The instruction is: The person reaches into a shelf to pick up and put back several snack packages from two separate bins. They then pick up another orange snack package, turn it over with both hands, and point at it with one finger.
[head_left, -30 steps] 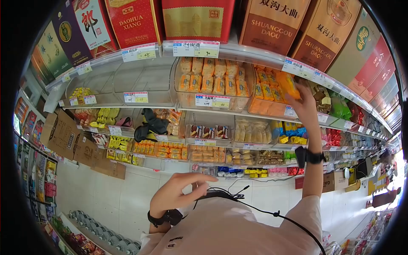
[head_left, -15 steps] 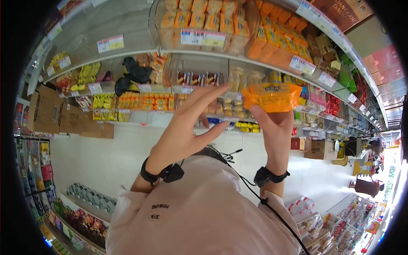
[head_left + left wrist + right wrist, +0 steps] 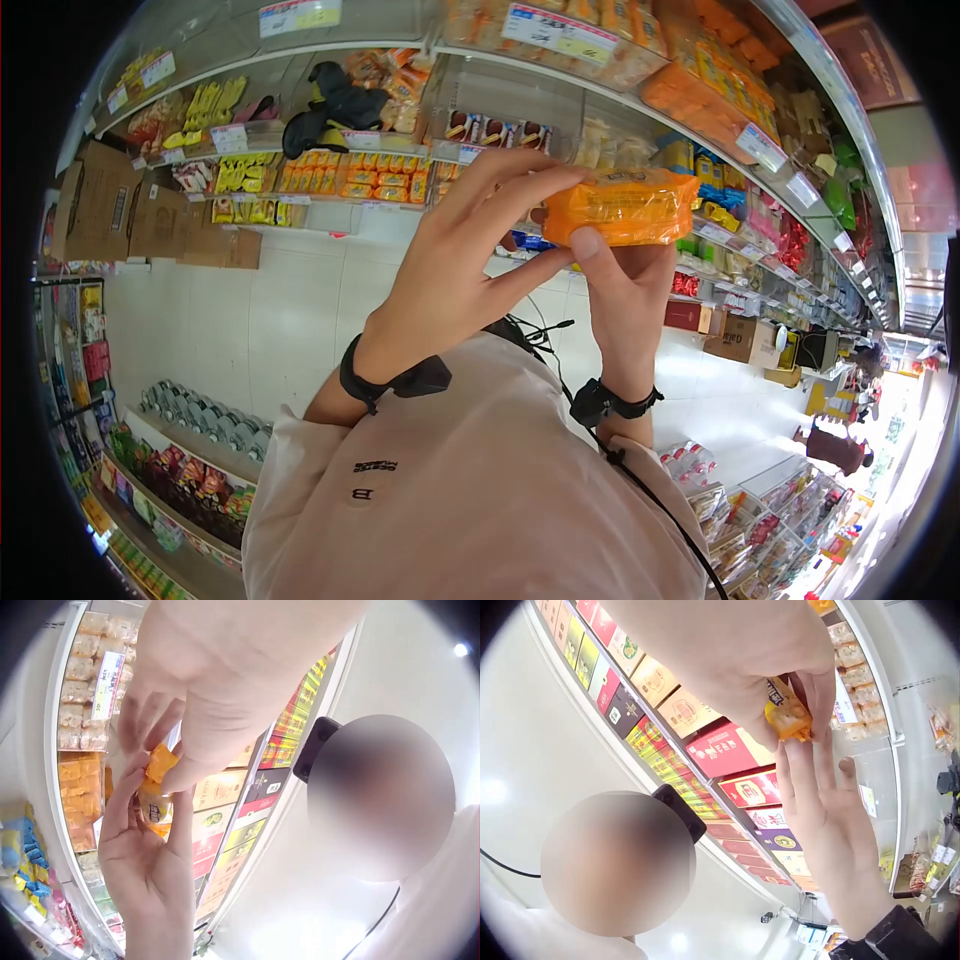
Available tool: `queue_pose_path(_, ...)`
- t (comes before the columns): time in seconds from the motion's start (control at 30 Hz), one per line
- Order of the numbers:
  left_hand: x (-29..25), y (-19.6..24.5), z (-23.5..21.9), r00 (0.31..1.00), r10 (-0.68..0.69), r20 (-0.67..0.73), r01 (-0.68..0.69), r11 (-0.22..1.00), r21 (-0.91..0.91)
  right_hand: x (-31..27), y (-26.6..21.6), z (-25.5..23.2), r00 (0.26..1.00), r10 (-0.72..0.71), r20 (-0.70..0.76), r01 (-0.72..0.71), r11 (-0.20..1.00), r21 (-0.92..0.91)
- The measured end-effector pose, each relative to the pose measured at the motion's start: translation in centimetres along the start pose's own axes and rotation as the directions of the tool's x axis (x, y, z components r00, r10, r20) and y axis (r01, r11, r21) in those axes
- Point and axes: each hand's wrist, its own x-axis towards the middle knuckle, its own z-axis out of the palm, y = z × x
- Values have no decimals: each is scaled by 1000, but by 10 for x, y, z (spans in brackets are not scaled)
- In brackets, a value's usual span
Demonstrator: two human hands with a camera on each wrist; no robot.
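Note:
An orange wrapped snack pack [image 3: 625,208] is held up between both hands in front of the shelves. The right hand [image 3: 630,300] grips it from below and behind, thumb on its near face. At the pack's left end the left hand [image 3: 465,240] pinches the wrapper between fingers and thumb. In the left wrist view the orange pack [image 3: 159,769] shows between the two hands. The right wrist view shows the pack's crimped end [image 3: 799,729] at the left hand's fingertips [image 3: 799,750].
Shelves with bins of wrapped snacks [image 3: 385,178] and price tags span the scene ahead. A black object [image 3: 335,105] lies on a middle shelf. Cardboard boxes [image 3: 100,205] stand at the left, and a lower display [image 3: 185,480] is behind. A cable [image 3: 660,495] hangs over the shirt.
The right hand took the orange pack from the upper right bin and brought it down before the body. The left hand has moved right and up and now pinches the pack's left end.

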Motion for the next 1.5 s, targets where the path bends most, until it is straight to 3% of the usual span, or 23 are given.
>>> queue_pose_path(0.1, -10, -3, -17, 998, -28, -55, 28, 1000, 12, -1, 17, 13, 999, 24, -39, -23, 999, 34)
queue_pose_path(0.2, -19, -5, -41, 994, -67, -85, 68, 998, 3, -2, 20, 27, 993, 89, 77, -96, 991, 94)
queue_pose_path(0.3, -29, -6, -61, 989, -104, -106, 105, 994, -1, -1, 30, 41, 987, 93, 132, -100, 994, 44)
queue_pose_path(0.53, -39, 1, -80, 983, -122, -139, 130, 990, 50, -2, 42, 51, 971, 107, 216, -144, 976, 166)
queue_pose_path(0.9, -32, 34, -50, 986, -31, -163, 61, 981, 183, -3, 21, 19, 968, 90, 236, -131, 978, 164)
queue_pose_path(1.07, -29, 40, -32, 986, 17, -167, 28, 965, 259, 1, 11, 0, 942, 101, 321, -166, 969, 183)
queue_pose_path(1.23, -34, 51, -14, 983, -3, -186, 66, 940, 334, 0, 11, -10, 945, 100, 312, -163, 969, 184)
queue_pose_path(1.5, -45, 59, 5, 964, -77, -256, 173, 910, 377, 3, 18, -22, 905, 205, 372, -290, 938, 189)
